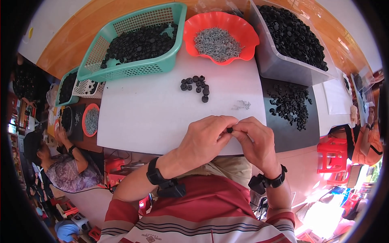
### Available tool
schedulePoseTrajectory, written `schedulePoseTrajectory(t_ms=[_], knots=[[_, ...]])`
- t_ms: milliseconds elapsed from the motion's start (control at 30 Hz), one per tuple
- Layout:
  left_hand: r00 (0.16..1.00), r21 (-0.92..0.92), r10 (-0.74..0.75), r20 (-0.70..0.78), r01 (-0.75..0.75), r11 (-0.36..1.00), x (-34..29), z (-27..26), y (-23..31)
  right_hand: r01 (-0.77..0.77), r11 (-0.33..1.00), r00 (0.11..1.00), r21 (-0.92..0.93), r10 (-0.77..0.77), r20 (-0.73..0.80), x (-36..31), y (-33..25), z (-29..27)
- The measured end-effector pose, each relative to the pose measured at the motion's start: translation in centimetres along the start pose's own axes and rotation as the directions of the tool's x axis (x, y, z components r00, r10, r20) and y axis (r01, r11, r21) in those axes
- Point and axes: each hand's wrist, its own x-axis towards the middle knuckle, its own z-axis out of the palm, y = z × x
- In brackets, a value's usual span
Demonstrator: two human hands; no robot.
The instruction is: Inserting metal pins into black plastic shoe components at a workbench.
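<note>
My left hand (208, 133) and my right hand (257, 139) meet above the near edge of the white tabletop (142, 105). Between their fingertips they pinch a small black plastic part (229, 130), mostly hidden by the fingers. Just beyond the hands lies a little heap of metal screws (242, 105). Farther off, a loose cluster of round black knob-like parts (198, 84) rests on the white surface. To the right of my right hand, many small black pieces (289, 106) are spread over a dark board (279, 137).
Along the far side stand a green basket (160, 65) of black parts, a red scalloped bowl (247, 34) of screws and a clear bin (279, 67) of black parts. At left, a person (67, 162) works beside a smaller red bowl (90, 120). Red stools (333, 154) stand right.
</note>
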Motion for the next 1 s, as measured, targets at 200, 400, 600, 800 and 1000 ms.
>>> schedulePoseTrajectory(t_ms=[200,400,600,800,1000], knots=[[0.965,-0.303,-0.253,0.068,0.261,0.917,0.0,-0.4,-0.3,0.034,0.999,0.999,-0.025,-0.034,0.008,-0.1,0.0,0.0],[0.870,-0.518,-0.404,0.282,0.493,0.699,0.3,-1.5,-0.4,0.081,0.997,0.995,-0.012,-0.081,0.064,-0.3,-0.4,-0.3],[0.822,-0.629,-0.427,0.378,0.566,0.533,0.2,-2.0,-0.4,0.109,0.986,0.992,-0.125,-0.101,0.074,-0.2,-0.9,0.0],[0.801,-0.697,-0.406,0.439,0.589,0.409,-0.5,-2.0,-0.4,0.175,0.973,0.984,-0.150,-0.170,0.044,-0.4,-0.6,0.7],[0.801,-0.716,-0.420,0.427,0.583,0.383,-1.0,-2.0,-0.6,0.139,0.987,0.990,-0.080,-0.139,0.005,-0.2,-0.5,1.4]])
